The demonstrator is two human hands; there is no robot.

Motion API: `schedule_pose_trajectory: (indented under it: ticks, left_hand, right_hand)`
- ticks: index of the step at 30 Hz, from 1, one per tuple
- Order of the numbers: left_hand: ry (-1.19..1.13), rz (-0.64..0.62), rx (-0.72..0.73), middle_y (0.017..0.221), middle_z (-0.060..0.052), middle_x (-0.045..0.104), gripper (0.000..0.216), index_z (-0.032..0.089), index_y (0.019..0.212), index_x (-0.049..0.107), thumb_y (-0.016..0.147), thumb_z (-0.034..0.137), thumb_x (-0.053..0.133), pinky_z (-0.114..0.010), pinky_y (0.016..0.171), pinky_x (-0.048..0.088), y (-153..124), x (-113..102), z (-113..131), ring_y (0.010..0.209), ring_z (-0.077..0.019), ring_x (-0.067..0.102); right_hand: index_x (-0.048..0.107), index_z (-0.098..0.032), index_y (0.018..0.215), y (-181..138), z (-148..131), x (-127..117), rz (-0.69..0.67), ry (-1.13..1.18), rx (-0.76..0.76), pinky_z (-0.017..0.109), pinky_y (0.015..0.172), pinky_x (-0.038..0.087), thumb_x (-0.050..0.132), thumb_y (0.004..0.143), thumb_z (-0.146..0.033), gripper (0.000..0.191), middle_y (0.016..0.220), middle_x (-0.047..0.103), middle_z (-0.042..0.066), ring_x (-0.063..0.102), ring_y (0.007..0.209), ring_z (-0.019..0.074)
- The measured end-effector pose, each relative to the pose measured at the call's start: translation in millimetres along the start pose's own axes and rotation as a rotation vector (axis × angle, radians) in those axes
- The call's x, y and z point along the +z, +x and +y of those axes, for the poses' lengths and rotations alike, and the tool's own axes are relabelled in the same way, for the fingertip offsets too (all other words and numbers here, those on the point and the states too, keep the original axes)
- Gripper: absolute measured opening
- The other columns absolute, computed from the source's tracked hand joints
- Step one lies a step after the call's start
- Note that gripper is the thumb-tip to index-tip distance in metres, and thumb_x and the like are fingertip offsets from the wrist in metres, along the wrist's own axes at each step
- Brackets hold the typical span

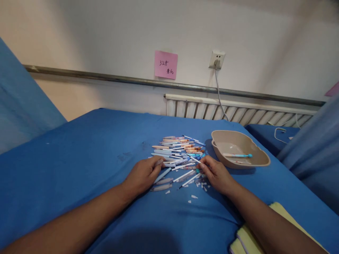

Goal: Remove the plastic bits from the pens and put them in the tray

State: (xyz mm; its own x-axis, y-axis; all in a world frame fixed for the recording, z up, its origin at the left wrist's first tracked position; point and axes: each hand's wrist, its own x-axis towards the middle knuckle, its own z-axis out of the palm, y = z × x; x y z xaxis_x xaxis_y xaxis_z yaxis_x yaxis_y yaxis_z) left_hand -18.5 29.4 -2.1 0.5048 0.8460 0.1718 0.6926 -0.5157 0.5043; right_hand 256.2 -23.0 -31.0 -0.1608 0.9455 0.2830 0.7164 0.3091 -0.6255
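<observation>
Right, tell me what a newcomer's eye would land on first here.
First, the crowded spread of pens and thin white sticks on the blue cloth, between the left hand and the right hand, which grips a dark-tipped stick. Next, the beige basin right of the pens, a blue-ended pen inside. Then the pink note on the wall, above the metal rail.

- Two hands: left hand (145,173), right hand (217,173)
- One refill (195,159) in the right hand
- Many pens (162,175) heaped between, too overlapped to count
- Several white bits (194,197), no exact count possible
- One basin (238,143), at least one blue-ended pen (238,155) inside
- One yellow cloth (249,234), near right
- Two pink notes (166,65)
- One socket (217,58)
</observation>
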Motion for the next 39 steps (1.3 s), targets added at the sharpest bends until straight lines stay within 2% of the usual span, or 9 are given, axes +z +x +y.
schedule_pose_trajectory:
  ticks: [3,5,12,14,17,21,26,36,39]
  left_hand:
    - [-0.026,0.124,-0.024,0.098,-0.004,0.069,0.031,0.021,0.101,0.063,0.089,0.033,0.037,-0.030,0.082,0.045,5,-2,-7,0.090,-0.0207,0.062]
    - [-0.048,0.163,-0.056,0.099,-0.005,0.069,0.031,0.020,0.102,0.063,0.088,0.033,0.038,-0.031,0.083,0.045,8,-3,-11,0.092,-0.0213,0.062]
    - [-0.087,0.001,-0.102,0.090,-0.001,0.071,0.028,0.021,0.077,0.065,0.086,0.031,0.040,-0.028,0.074,0.045,9,-4,-13,0.080,-0.0192,0.063]
    - [-0.076,-0.027,-0.101,0.083,0.000,0.070,0.028,0.021,0.074,0.064,0.086,0.032,0.040,-0.027,0.071,0.044,8,-4,-13,0.076,-0.0187,0.063]
    - [-0.097,0.004,-0.090,0.082,0.000,0.069,0.029,0.021,0.080,0.062,0.088,0.034,0.037,-0.027,0.072,0.045,8,-3,-14,0.075,-0.0182,0.062]
    - [-0.060,0.082,-0.031,0.096,-0.004,0.069,0.029,0.022,0.099,0.062,0.089,0.033,0.037,-0.031,0.082,0.044,9,-2,-15,0.090,-0.0213,0.060]
    - [0.006,-0.027,0.078,0.092,-0.004,0.068,0.031,0.023,0.090,0.064,0.091,0.032,0.035,-0.031,0.082,0.042,6,-2,-9,0.090,-0.0212,0.058]
    - [-0.022,-0.049,0.097,0.090,-0.004,0.067,0.029,0.022,0.085,0.063,0.090,0.029,0.035,-0.030,0.080,0.043,3,-1,-9,0.089,-0.0201,0.058]
    - [-0.036,-0.016,0.099,0.093,-0.004,0.068,0.028,0.023,0.092,0.062,0.091,0.029,0.035,-0.029,0.081,0.043,3,1,-12,0.090,-0.0196,0.059]
  right_hand:
    - [0.054,-0.020,0.087,0,0,1,-0.006,0.000,0.003,0.027,0.066,0.040,0.038,0.093,-0.029,0.019,0.078,0.060,0.003,0.055,0.074,0.0171]
    - [0.054,-0.020,0.087,-1,0,1,-0.011,0.001,0.000,0.027,0.065,0.040,0.038,0.093,-0.029,0.019,0.078,0.060,0.003,0.055,0.074,0.0170]
    - [0.055,-0.020,0.088,-1,2,2,-0.023,0.018,-0.003,0.028,0.066,0.040,0.039,0.093,-0.028,0.018,0.079,0.061,0.003,0.054,0.074,0.0173]
    - [0.054,-0.020,0.088,-1,2,3,-0.028,0.023,-0.011,0.028,0.066,0.040,0.039,0.093,-0.028,0.018,0.079,0.060,0.003,0.054,0.073,0.0172]
    - [0.054,-0.020,0.087,0,2,3,-0.035,0.026,-0.018,0.028,0.066,0.040,0.039,0.093,-0.028,0.018,0.077,0.060,0.002,0.054,0.073,0.0172]
    - [0.054,-0.021,0.085,0,1,4,-0.030,0.026,-0.007,0.027,0.065,0.040,0.040,0.092,-0.028,0.018,0.078,0.061,0.002,0.055,0.074,0.0174]
    - [0.054,-0.021,0.087,0,1,6,-0.051,0.042,-0.002,0.028,0.066,0.040,0.039,0.093,-0.028,0.017,0.079,0.061,0.002,0.055,0.074,0.0170]
    - [0.053,-0.021,0.086,1,3,7,-0.043,0.050,-0.007,0.028,0.063,0.039,0.039,0.093,-0.028,0.018,0.078,0.061,0.002,0.055,0.074,0.0176]
    - [0.053,-0.021,0.085,1,1,7,-0.025,0.050,-0.001,0.027,0.064,0.040,0.039,0.093,-0.029,0.018,0.078,0.060,0.002,0.055,0.074,0.0174]
